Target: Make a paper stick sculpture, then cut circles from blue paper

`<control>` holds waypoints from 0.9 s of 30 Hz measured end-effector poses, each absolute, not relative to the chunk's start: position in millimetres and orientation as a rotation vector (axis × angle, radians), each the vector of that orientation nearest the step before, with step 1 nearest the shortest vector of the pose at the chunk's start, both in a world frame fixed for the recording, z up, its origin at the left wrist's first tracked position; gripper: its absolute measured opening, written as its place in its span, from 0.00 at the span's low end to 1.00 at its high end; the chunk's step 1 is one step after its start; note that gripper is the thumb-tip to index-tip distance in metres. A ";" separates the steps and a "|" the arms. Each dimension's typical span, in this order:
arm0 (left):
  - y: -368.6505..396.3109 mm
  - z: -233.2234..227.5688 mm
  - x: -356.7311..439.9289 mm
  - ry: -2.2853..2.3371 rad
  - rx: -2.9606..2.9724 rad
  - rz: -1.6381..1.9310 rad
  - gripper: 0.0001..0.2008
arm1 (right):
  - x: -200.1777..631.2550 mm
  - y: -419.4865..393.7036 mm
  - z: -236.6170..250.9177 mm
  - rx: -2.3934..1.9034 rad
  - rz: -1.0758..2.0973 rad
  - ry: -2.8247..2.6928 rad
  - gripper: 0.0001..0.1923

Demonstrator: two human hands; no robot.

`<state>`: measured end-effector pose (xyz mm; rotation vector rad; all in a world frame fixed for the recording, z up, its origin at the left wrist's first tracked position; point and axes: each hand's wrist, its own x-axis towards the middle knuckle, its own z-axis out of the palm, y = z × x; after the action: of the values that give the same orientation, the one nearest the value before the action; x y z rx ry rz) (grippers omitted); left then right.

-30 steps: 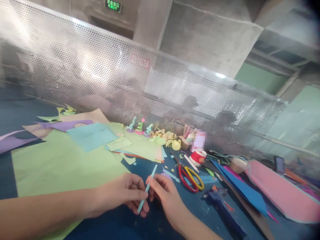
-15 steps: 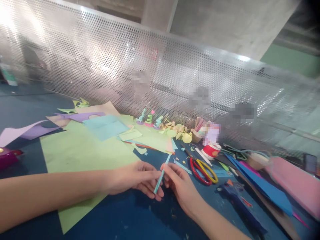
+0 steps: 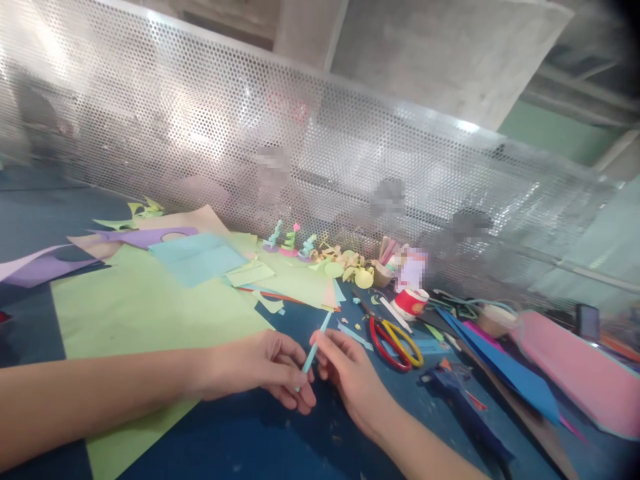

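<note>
Left hand: the left hand (image 3: 260, 370) comes in from the left, forearm low over the tabletop (image 3: 260, 447), fingers curled and pinching the lower end of the rolled paper stick (image 3: 314, 352).
Right hand: the right hand (image 3: 350, 380) reaches in from the lower right, fingertips gripping the stick's middle.
Stick: light blue, slanting up to the right, between both hands, above the blue tabletop.
Nearby: scissors (image 3: 395, 340) lie just right of the hands.

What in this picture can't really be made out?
Head view, the only one:
- Lower end of the thin teal paper stick: hidden between the left hand and right hand.
- Small paper figures by the perforated screen: too small.
- Label above the red cup: blurred out.
- Pink sheet: soft with blur, its right end cut by the edge.
</note>
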<state>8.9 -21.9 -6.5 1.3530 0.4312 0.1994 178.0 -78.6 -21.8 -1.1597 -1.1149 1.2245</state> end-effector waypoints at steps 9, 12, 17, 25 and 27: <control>-15.0 -4.6 7.2 0.381 1.273 0.130 0.10 | 178.8 -77.7 -22.0 -1.143 1.235 -1.101 0.14; -14.0 -3.9 6.7 0.369 1.259 0.114 0.11 | 178.5 -77.6 -22.7 -1.143 1.238 -1.105 0.14; -16.1 -3.2 7.5 0.399 1.264 0.138 0.13 | 178.0 -79.2 -22.0 -1.147 1.228 -1.107 0.14; -20.4 -6.1 9.2 0.451 1.324 0.174 0.13 | 177.1 -80.1 -20.8 -1.170 1.217 -1.126 0.14; -19.0 -6.1 8.4 0.418 1.312 0.159 0.12 | 177.3 -80.0 -21.5 -1.168 1.217 -1.130 0.14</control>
<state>8.4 -19.0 -6.1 1.3115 0.4179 0.1589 177.3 -80.0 -21.5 -1.1683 -1.1303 1.2168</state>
